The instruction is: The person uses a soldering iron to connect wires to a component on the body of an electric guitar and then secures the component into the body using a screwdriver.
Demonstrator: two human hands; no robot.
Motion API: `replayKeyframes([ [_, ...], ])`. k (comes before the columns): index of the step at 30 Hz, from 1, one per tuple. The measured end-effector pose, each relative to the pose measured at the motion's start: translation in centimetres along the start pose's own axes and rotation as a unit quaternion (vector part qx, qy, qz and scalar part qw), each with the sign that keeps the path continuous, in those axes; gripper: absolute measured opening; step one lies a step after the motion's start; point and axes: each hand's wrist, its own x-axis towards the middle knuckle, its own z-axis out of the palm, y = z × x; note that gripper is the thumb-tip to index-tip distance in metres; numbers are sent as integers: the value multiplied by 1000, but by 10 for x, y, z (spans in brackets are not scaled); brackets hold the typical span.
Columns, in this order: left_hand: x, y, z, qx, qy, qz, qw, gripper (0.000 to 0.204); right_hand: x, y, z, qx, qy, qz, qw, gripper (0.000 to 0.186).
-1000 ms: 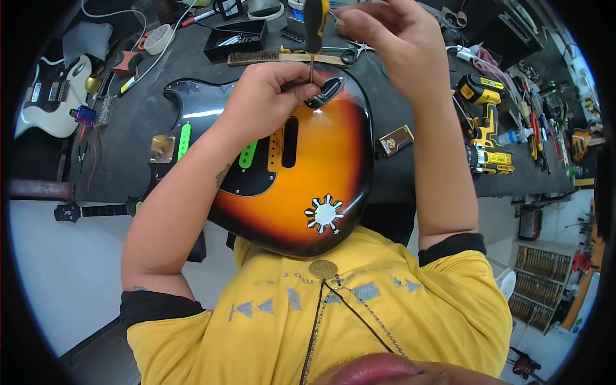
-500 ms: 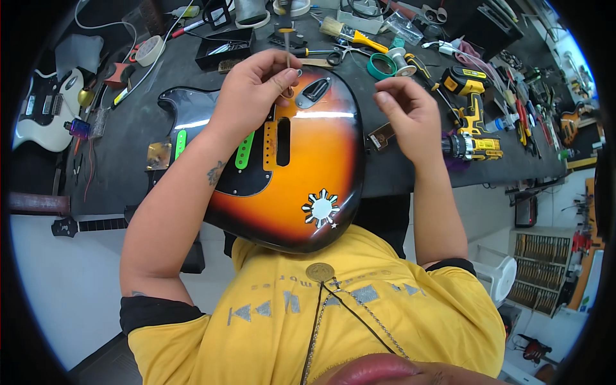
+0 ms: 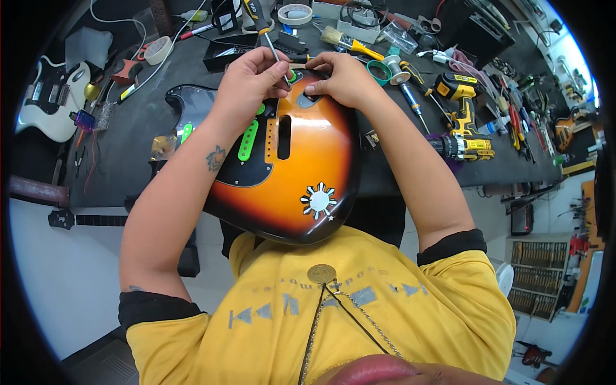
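Note:
A sunburst electric guitar body (image 3: 314,151) with a black pickguard (image 3: 247,176) and green pickup covers (image 3: 247,142) lies at the bench's near edge. My left hand (image 3: 253,74) is closed around the thin shaft of a screwdriver (image 3: 259,20). Its yellow-and-black handle leans up and away, and the tip points down by the controls at the body's far side. A green knob (image 3: 294,76) shows beside those fingertips. My right hand (image 3: 346,78) rests at the far right of the body, thumb on the oval jack plate (image 3: 308,101), fingers apart from it.
A yellow cordless drill (image 3: 465,115) lies at the right, with a blue-handled screwdriver (image 3: 410,99) nearer. Behind the guitar are a brush (image 3: 350,43), a green tape roll (image 3: 378,72) and a black parts tray (image 3: 228,51). A white guitar body (image 3: 54,106) sits at the left.
My right hand has moved left, from beside the guitar onto its far right part. The screwdriver in my left hand now tilts, its handle farther left.

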Motion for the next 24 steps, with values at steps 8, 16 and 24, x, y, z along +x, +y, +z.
replayKeyframes([
  [8, -1, 4, 8, 58, 7, 10, 998, 20, 7, 16, -28, 164, 49, -37, 985, 43],
  [16, 55, 7, 45, 224, -57, 64, 971, 14, 42, -70, -96, 332, 148, -137, 922, 26],
  [24, 60, 2, 55, 258, -87, 63, 960, 13, 19, -95, -128, 16, 169, -187, 968, 44],
])
